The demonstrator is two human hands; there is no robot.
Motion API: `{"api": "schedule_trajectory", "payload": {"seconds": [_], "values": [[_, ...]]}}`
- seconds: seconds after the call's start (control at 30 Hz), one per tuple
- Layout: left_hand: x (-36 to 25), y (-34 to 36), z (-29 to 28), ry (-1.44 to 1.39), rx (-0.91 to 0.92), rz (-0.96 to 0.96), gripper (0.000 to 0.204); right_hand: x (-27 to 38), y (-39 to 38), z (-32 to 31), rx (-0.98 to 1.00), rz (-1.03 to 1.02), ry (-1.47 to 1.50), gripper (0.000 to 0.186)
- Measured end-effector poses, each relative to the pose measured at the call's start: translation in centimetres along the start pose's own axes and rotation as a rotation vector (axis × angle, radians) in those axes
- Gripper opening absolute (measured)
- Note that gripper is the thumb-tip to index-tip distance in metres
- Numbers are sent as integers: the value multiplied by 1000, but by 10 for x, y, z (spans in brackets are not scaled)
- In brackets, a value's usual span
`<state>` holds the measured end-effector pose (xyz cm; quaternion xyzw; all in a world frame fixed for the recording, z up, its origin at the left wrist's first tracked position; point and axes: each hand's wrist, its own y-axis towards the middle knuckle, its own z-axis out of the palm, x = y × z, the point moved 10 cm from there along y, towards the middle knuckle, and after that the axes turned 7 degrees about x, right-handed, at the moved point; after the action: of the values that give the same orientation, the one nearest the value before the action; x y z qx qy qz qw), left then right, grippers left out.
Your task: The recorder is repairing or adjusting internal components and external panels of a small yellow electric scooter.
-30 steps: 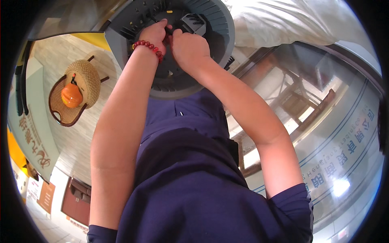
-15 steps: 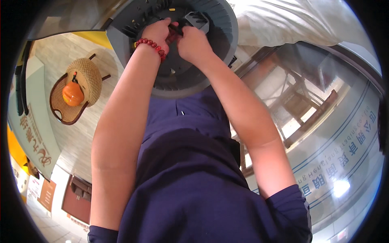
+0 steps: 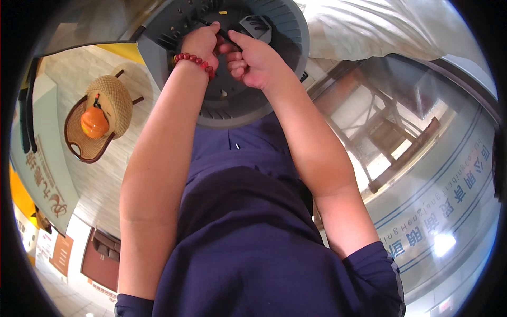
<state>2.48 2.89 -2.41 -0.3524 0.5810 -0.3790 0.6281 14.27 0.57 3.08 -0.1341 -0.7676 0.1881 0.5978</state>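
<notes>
A person wears a navy short-sleeved top, grey trim edging the right sleeve, and a red beaded bracelet.

This looks like business premises, a shop or an office: blue lettering runs across a glass panel, more lettering marks a pale signboard, and a woven chair with an orange helmet on its seat stands on wood-look flooring

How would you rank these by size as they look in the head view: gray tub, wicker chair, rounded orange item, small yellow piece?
1. gray tub, though cut off by the upper edge
2. wicker chair
3. rounded orange item
4. small yellow piece
</notes>
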Motion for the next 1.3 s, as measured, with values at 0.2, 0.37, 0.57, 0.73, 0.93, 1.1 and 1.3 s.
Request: {"api": "schedule_trajectory", "payload": {"seconds": [0.2,0.37,0.57,0.73,0.93,1.1,1.3], "values": [[-6,10,1,-68,97,96,22,21,-9,7,-47,-222,-615,32],[-4,5,-5,84,-18,103,22,7,-8,-2,-121,-181,-300,27],[0,5,-10,-21,-28,24,23,-40,-16,42,156,401,1329,23],[-1,1,2,6,45,5,18,-45,-9,35,237,404,656,23],[2,5,0,79,15,78,15,-21,-5,9,78,119,-49,21],[0,10,-2,-27,53,69,17,27,-15,-2,-103,-177,-614,21],[1,2,9,-11,118,7,16,-30,-8,7,51,201,405,20]]}}
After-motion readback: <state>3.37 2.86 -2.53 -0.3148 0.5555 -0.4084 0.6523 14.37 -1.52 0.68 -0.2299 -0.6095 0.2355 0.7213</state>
